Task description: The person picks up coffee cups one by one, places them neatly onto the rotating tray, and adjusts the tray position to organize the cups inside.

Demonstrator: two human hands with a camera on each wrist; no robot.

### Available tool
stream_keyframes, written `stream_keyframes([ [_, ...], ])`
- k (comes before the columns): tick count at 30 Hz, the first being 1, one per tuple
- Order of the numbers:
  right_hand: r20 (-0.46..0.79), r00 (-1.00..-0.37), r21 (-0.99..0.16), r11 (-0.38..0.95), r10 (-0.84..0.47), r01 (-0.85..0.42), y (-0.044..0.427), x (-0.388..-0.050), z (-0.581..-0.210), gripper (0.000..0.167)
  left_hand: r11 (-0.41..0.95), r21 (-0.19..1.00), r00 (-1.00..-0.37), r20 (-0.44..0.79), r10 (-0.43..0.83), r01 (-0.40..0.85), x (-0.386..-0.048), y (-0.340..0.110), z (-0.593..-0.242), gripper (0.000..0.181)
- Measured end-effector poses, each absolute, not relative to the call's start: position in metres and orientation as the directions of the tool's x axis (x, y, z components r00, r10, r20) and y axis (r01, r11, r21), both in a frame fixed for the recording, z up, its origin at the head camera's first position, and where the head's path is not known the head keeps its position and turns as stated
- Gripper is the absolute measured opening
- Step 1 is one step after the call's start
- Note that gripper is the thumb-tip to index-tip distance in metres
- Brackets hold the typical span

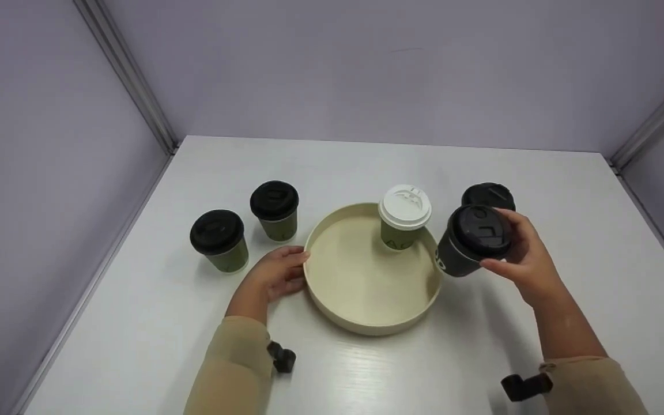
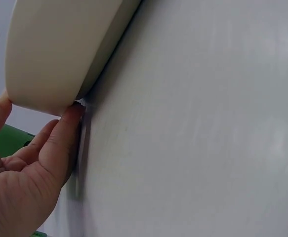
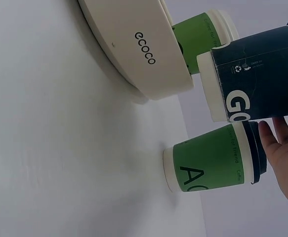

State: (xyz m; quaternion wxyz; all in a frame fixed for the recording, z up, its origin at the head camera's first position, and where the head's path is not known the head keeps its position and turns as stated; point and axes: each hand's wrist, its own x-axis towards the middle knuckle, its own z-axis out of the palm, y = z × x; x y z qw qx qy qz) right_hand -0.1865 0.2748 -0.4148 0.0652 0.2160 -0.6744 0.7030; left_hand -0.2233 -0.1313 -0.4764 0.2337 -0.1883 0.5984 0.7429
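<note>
A dark cup with a black lid (image 1: 476, 239) is held tilted above the table by my right hand (image 1: 531, 259), beside the tray's right rim. In the right wrist view this dark cup (image 3: 262, 74) is clear of the table, the right hand (image 3: 287, 158) at its side. My left hand (image 1: 277, 271) grips the left rim of the round cream tray (image 1: 366, 276); in the left wrist view, thumb and fingers of the left hand (image 2: 30, 173) pinch the tray edge (image 2: 50, 59). A green cup with a white lid (image 1: 404, 216) stands inside the tray at its upper right.
Two green cups with black lids, one nearer (image 1: 219, 239) and one farther back (image 1: 275, 210), stand left of the tray. Another black-lidded cup (image 1: 489, 196) stands behind the held one; it shows green (image 3: 210, 160) in the right wrist view. Walls enclose the white table (image 1: 343, 374).
</note>
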Motion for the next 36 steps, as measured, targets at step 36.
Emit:
stream_keyframes([
  [36,0.321,-0.913,-0.947,-0.052,-0.252,-0.318,0.238,-0.188,-0.421,0.080,-0.155,0.813,-0.828,-0.546,0.132,-0.561,-0.222,-0.132,-0.475,0.040],
])
